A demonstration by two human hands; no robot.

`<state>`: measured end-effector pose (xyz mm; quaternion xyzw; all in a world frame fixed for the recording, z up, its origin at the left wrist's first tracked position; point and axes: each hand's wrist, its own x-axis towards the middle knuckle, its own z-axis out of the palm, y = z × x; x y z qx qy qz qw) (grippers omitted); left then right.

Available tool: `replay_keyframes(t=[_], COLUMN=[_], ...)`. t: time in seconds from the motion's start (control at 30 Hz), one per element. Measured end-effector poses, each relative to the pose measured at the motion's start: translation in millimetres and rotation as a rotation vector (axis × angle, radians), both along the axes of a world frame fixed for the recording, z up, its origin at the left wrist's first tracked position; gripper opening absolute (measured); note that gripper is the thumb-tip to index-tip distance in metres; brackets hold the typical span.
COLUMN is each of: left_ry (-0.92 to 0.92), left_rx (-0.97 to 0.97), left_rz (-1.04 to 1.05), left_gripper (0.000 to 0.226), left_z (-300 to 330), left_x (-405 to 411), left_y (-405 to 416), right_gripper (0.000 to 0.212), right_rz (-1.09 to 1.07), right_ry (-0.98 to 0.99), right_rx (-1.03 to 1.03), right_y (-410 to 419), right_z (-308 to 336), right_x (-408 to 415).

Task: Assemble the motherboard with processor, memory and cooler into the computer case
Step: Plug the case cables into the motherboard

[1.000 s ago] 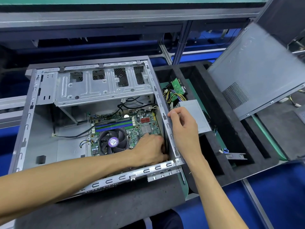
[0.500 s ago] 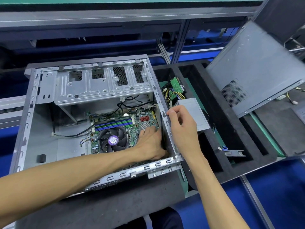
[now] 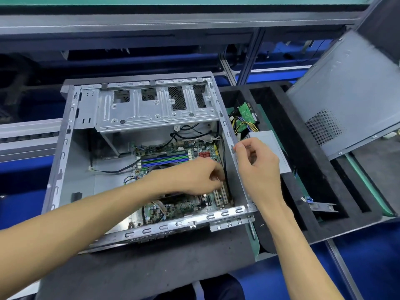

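Observation:
The open grey computer case (image 3: 71, 148) lies on a foam mat. The green motherboard (image 3: 179, 206) sits on its floor, with blue and green memory sticks (image 3: 166, 159) at its far side. My left hand (image 3: 194, 176) reaches in over the board and covers the cooler. Its fingers are curled at the board's right edge beside a black cable (image 3: 225, 169), and what they hold is hidden. My right hand (image 3: 257, 167) pinches the rim of the case's right wall with thumb and forefinger.
Right of the case is a black foam tray (image 3: 303, 159) holding a silver box (image 3: 272, 144), a green circuit board with yellow wires (image 3: 246, 111) and a small metal bracket (image 3: 320, 206). The grey side panel (image 3: 346, 94) leans at the far right. A drive cage (image 3: 151, 109) spans the case's far end.
My left hand has lifted off the board's near right corner and moved farther in, over the cooler, with its fingers curling. My right hand stays on the case wall.

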<state>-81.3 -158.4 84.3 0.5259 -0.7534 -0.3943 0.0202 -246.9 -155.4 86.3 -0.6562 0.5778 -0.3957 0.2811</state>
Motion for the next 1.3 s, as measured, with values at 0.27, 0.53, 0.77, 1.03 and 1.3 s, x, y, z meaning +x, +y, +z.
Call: replay_keyframes(t=[0.27,0.53,0.77,1.03,1.3], left_ry=[-0.177,-0.606,-0.204,0.106,0.135], left_rx=[-0.335,-0.186,-0.080,0.116,0.130], left_rz=[0.363,0.411,0.669,0.814,0.819], left_gripper=[0.007,0.008,0.013,0.015,0.019], left_z=[-4,-37,-24,-9,-15], left_x=[97,140,146,147,150], left_y=[-4,-6,-4,0,0], right_gripper=[0.017,0.044,0.039,0.011,0.005], right_rz=[0.324,0.741,0.718,0.867,0.917], right_ry=[0.086,0.915,0.820,0.494,0.418], right_rx=[-0.120,0.256,0.017,0.265,0.322], right_y=[-5,-33,-53,-84,-88], right_z=[39,8,-18,-30,-33], right_x=[47,126,157,156,156])
